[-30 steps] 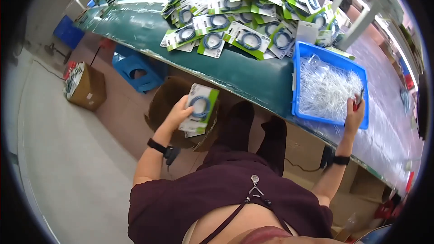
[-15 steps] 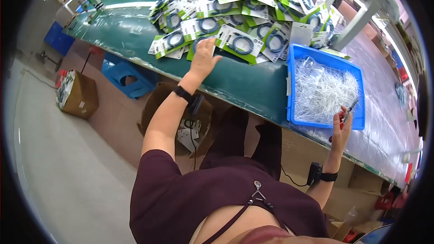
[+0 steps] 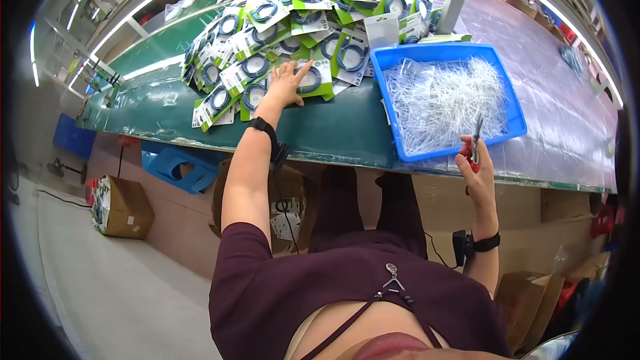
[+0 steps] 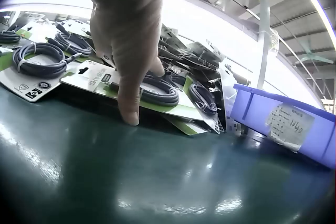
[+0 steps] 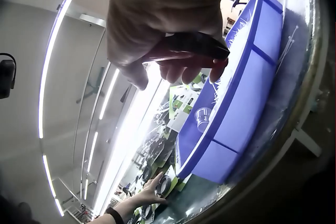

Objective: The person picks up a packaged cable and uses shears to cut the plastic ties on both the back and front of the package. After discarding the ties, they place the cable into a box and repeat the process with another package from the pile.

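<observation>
The left hand point(image 3: 285, 87) is opened, with fingers spread over a white-and-green card pack with a coiled blue-grey cable point(image 3: 325, 80), at the front of the pile in the upper centre of the head view. In the left wrist view the thumb is pointed down at the pack's front edge; contact cannot be confirmed.

The right hand point(image 3: 481, 172) is curled round a red-handled metal hand tool point(image 3: 474, 152), its grey tip directed upward at the near edge of a blue plastic tray point(image 3: 437, 154). The tray, right of centre, is filled with thin clear-white strips point(image 3: 460, 97). The pile of carded cables point(image 3: 307, 20) is located on the green tabletop point(image 3: 347, 137).

A white label point(image 4: 291, 126) is fixed to the tray wall; its handwriting cannot be read reliably. Small print and a black square mark are carried on the cards; no brand is legible.

One second earlier, a card pack was held by the left hand above the brown carton point(image 3: 308, 207), lower centre; the hand is now positioned over the pile.
</observation>
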Demonstrator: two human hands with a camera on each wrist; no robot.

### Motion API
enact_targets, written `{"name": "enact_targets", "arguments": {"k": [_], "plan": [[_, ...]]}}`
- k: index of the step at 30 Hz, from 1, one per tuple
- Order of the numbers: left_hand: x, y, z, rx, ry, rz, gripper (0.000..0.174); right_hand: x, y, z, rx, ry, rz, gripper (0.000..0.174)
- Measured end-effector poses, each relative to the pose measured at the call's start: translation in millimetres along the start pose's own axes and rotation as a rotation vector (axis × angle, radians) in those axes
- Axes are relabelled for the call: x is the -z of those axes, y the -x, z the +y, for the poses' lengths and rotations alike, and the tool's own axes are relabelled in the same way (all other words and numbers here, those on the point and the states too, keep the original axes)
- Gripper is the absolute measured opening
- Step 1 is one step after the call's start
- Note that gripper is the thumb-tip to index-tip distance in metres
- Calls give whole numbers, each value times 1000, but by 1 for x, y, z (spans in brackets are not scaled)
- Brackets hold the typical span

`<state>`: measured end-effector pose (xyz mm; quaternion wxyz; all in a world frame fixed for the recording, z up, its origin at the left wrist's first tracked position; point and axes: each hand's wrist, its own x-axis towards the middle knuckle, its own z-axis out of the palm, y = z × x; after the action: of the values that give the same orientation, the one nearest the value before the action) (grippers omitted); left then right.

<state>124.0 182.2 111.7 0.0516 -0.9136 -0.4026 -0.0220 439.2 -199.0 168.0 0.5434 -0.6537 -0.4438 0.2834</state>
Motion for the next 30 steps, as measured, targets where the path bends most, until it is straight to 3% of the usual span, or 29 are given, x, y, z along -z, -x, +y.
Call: {"name": "enact_targets", "arguments": {"k": [2, 5, 8, 9, 11, 13, 14, 15, 16, 17, 18, 21, 23, 27, 29, 30], "plan": [[0, 11, 9, 31, -14, 23, 119, -1, 4, -6, 42, 17, 8, 32], [5, 38, 12, 87, 213, 388, 117, -1, 9, -7, 74, -34, -3, 34], [35, 89, 13, 98, 436, 468, 114, 2, 13, -3, 96, -138, -33, 37], [43, 105, 12, 89, 542, 530, 112, 9, 15, 1, 115, -48, -67, 39], [57, 156, -6, 122, 405, 584, 110, 30, 20, 10, 165, 124, -113, 43], [49, 226, -44, 265, 525, 477, 110, 66, 26, 10, 97, 137, -202, 49], [45, 268, -55, 339, 564, 533, 110, 83, 29, 14, 83, 67, -173, 50], [54, 313, -66, 425, 647, 444, 109, 101, 30, 20, 68, -2, -152, 51], [74, 350, -50, 676, 545, 469, 105, 124, 31, 24, 4, -48, -108, 52], [65, 413, -64, 831, 212, 374, 101, 141, 25, 27, -65, -93, -71, 53], [47, 483, -76, 1037, 236, 357, 101, 144, 8, 25, -67, -105, -119, 53], [52, 626, -18, 1595, 259, 183, 102, 142, -37, 23, 247, 78, -201, 52], [78, 687, 29, 1836, 150, -7, 102, 116, -72, 21, 231, 73, -292, 53], [173, 756, 83, 1932, 177, 20, 101, 82, -124, 25, 273, 131, -495, 54], [225, 761, 105, 2086, 181, 58, 86, 78, -135, 32, 318, 142, -573, 55], [246, 763, 111, 2100, 163, 72, 86, 79, -136, 38, 293, 78, -575, 55]]}}
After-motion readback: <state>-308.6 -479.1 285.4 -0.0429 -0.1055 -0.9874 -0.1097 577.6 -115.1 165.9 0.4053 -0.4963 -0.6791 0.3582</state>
